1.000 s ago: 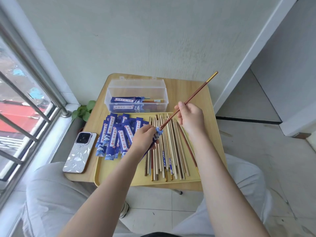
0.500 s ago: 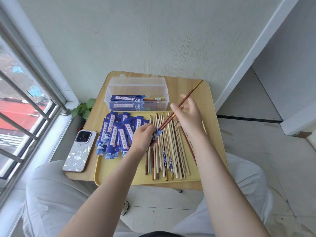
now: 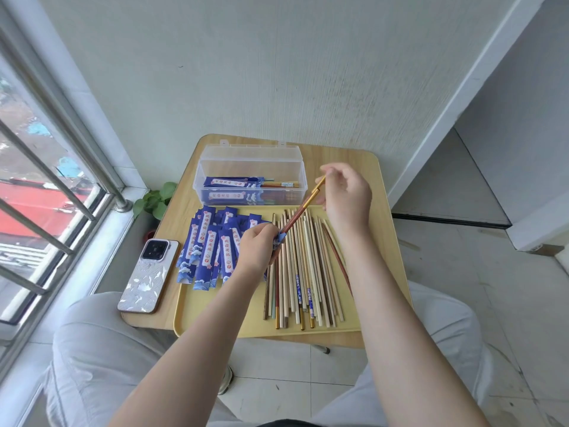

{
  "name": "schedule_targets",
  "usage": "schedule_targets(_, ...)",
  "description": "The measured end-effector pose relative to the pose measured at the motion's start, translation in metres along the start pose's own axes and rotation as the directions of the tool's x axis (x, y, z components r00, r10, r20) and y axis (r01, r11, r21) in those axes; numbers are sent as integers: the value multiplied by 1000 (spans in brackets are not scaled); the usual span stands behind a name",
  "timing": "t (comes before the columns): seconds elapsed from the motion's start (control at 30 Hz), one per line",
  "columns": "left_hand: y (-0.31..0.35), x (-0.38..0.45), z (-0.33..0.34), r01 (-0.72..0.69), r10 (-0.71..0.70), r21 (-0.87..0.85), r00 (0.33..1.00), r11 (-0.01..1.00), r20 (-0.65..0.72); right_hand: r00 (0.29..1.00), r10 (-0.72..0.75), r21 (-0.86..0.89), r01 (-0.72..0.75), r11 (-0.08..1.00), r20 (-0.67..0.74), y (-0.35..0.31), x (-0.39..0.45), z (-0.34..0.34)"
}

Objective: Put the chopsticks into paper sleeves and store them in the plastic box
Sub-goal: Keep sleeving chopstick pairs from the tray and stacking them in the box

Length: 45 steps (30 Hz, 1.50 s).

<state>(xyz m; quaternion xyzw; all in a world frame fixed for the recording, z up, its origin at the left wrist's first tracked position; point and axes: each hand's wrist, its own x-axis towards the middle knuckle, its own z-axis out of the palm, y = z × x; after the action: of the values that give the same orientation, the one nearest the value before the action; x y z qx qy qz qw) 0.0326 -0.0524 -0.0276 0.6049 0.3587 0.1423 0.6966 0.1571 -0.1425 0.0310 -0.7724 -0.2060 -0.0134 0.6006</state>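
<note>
Beside a barred window and a pale wall stands a small wooden desk point(image 3: 374, 167), and on it lies a yellow tray point(image 3: 212, 315). Loose chopsticks point(image 3: 303, 272) lie side by side on the right half of the tray, and blue paper sleeves point(image 3: 209, 251) are piled on the left half, so each hand probably has its own material near.

The left hand point(image 3: 257, 246) grips one sleeve, with the fingers curled round it; only its blue mouth shows beside the knuckles. The right hand point(image 3: 346, 198) pinches the golden upper end of a dark red chopstick pair point(image 3: 297, 218) between thumb and fingers, while the other fingers are loosely spread. The pair slants down to the left, and its tips are in the mouth of the sleeve. I think it is held at the far end in order to push it in lengthwise.

Behind the tray the clear plastic box point(image 3: 303, 180) stands open and already contains some sleeved chopsticks. A phone point(image 3: 147, 277) lies on the left of the desk.

White Chinese characters are printed on red strips on the sleeves; they seem to be a greeting, but I cannot read them for sure.
</note>
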Motion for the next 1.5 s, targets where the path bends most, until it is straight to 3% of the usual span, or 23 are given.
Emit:
schedule_targets(0.2,14,10,7,28,-15,59,975,998,-222,980,-9,-140,37,989,200,-7,-2,11)
schedule_targets(0.3,20,11,9,7,62,232,956,973,-288,976,5,-118,21,993,216,-8,1,11)
schedule_targets(0.4,26,12,2,9,185,520,930,854,-319,963,117,-96,-96,991,242,-4,4,7)
schedule_targets(0.5,34,24,-7,-69,395,769,885,635,-247,914,309,54,-333,941,263,2,9,2)
schedule_targets(0.57,44,37,-10,-172,547,852,823,495,-152,881,409,213,-458,863,238,7,12,3)
schedule_targets(0.67,51,58,-12,-312,686,847,723,431,-83,861,500,392,-493,776,94,18,22,11)
schedule_targets(0.73,47,65,-15,-336,691,833,719,440,-75,830,558,492,-485,723,-2,24,31,14)
schedule_targets(0.8,38,72,-21,-303,645,841,761,448,-70,795,603,518,-490,701,-64,32,42,20)
schedule_targets(0.93,20,80,-31,-194,437,890,900,411,-5,787,611,442,-521,730,-83,45,59,46)
schedule_targets(1.0,15,85,-34,-161,364,908,931,387,10,799,599,365,-546,754,-42,49,65,63)
schedule_targets(1.17,10,90,-35,-133,369,919,929,372,-15,852,511,127,-523,843,118,42,72,81)
schedule_targets(1.37,7,95,-34,-145,352,895,936,421,-15,978,206,-109,-206,972,-16,41,64,75)
schedule_targets(1.43,7,93,-38,-182,379,872,925,454,-4,984,158,-186,-141,972,84,38,49,74)
schedule_targets(1.5,5,87,-41,-227,472,834,880,504,-46,917,197,-315,-83,945,347,32,25,77)
